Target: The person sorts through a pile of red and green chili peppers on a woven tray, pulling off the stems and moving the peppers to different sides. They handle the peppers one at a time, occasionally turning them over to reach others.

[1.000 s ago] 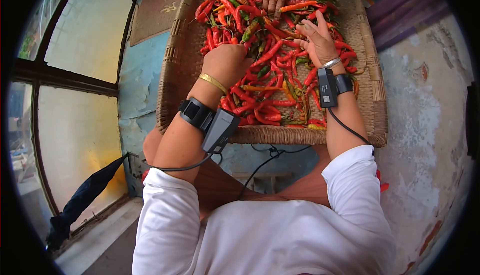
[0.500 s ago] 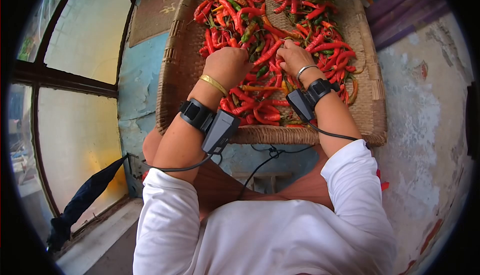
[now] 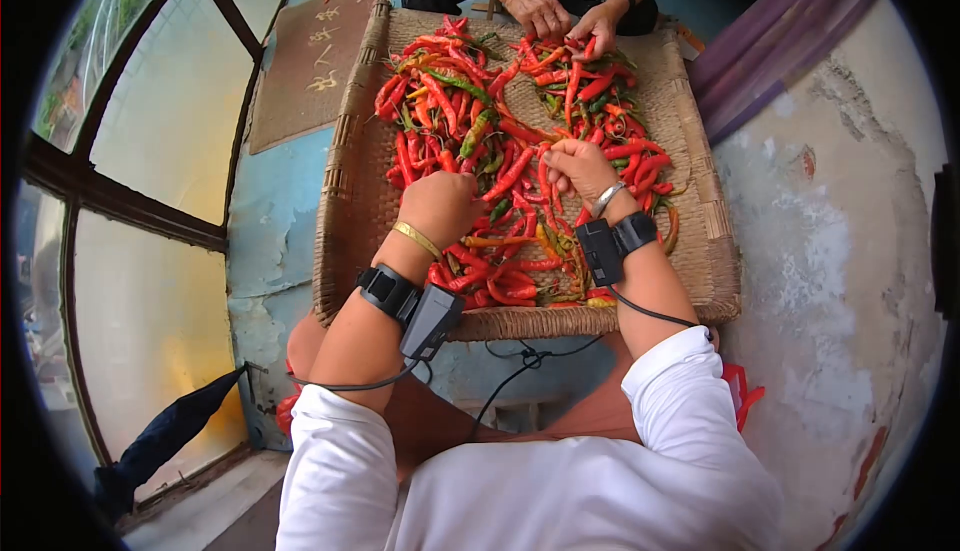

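Note:
A large woven tray (image 3: 350, 131) holds a heap of red chili peppers (image 3: 520, 286), with some green and yellowish ones mixed in. On the left part of the heap is my left hand (image 3: 443, 206), its fingers curled down among the peppers; the fingertips are hidden. To its right, my right hand (image 3: 580, 167) has thumb and index finger pinched together over the heap beside a red pepper. What lies between those fingertips is too small to make out. Both wrists wear bracelets and black strapped devices.
Across the tray, another person's two hands (image 3: 540, 13) handle peppers at the far edge. A brown mat (image 3: 310, 66) lies at the far left, near the framed windows (image 3: 160, 101). A folded dark umbrella (image 3: 170, 436) leans at lower left. Purple cloth (image 3: 780, 36) hangs at right.
The view has tilted up, so the tray sits lower and more of the other person shows. Both my hands remain over the heap, with the right fingers still pinched.

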Motion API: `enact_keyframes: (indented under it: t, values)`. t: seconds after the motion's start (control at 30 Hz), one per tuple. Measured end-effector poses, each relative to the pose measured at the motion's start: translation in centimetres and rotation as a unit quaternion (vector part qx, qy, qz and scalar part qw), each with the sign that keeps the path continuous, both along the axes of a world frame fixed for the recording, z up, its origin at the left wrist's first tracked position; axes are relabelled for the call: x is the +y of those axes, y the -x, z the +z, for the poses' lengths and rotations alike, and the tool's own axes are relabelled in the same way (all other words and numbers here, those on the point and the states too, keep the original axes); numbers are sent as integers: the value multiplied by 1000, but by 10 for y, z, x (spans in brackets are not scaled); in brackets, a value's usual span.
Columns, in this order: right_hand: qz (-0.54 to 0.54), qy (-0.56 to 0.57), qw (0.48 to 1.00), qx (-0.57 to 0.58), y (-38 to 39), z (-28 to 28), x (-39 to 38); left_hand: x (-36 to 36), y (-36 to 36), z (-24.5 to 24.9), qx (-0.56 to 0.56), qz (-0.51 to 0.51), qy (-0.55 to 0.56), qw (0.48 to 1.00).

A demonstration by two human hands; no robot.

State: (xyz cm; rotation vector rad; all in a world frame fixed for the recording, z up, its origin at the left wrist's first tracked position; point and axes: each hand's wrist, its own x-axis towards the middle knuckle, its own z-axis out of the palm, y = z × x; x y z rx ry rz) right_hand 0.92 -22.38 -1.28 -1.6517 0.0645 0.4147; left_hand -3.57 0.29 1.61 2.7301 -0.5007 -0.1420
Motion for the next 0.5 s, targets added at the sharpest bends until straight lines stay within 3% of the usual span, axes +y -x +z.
enact_keyframes:
  t: [0.07, 0.13, 0.17, 0.2, 0.27, 0.33, 0.37, 0.4, 0.43, 0.47, 0.5]
  values:
    - [78, 111, 990, 25, 1, 2, 7, 0, 0, -1, 1, 4, -10, 1000]
    - [79, 110, 990, 41, 0, -1, 10, -1, 0, -1, -6, 2, -7, 1000]
    - [30, 19, 998, 42, -3, -4, 8, 0, 1, -1, 3, 1, -10, 1000]
    - [29, 21, 999, 37, -4, -1, 11, 1, 2, -1, -2, 0, -8, 1000]
    - [-195, -243, 950, -11, -8, 6, 18, 0, 1, 1, 7, 4, -8, 1000]
    - [-112, -9, 994, -15, -13, -3, 17, 0, -5, 3, 2, 4, -5, 1000]
    - [-37, 123, 987, -97, -13, -13, 19, 0, -5, 2, -1, 6, -5, 1000]
    - [40, 250, 952, -171, -6, -21, 25, 0, 0, -3, 3, 6, -5, 1000]
    - [100, 385, 855, -332, -2, -25, 31, 0, 0, -3, -2, 2, 3, 1000]
    - [124, 376, 827, -399, 0, -34, 38, -1, -3, -2, -9, 4, 4, 1000]
    - [149, 399, 817, -388, 3, -29, 46, -1, -2, -3, -11, 2, 0, 1000]
